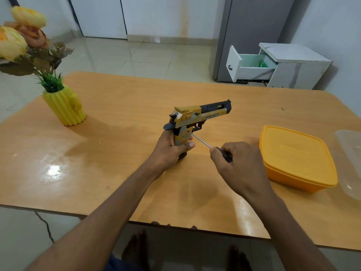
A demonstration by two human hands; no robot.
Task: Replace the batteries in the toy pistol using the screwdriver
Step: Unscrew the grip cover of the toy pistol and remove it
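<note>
So from my feed, closest to me are bare feet point(136, 249) on the floor under the near edge of the table point(117, 173). Moving up, my right hand point(237, 165) has its grip curled round the dark handle of the screwdriver point(207, 144), and the thin metal shaft runs up and left with its tip touching the side of the toy pistol point(195, 118), right at the top of the handle just behind the trigger. My left hand point(172, 151) is wrapped tight round the pistol's handle, thumb across the front, holding it upright with the butt down on the table and the black barrel pointing away to the right. So the pistol sits about mid-table.

Over to the right there's an orange lidded container point(297, 159), and just beside it at the frame edge a clear plastic one point(349, 163). Further back on the left is a ribbed yellow vase point(64, 106) with fake flowers point(21, 40). Beyond the table, on the tiled floor, a small white cabinet point(289, 65) has its drawer pulled open.
</note>
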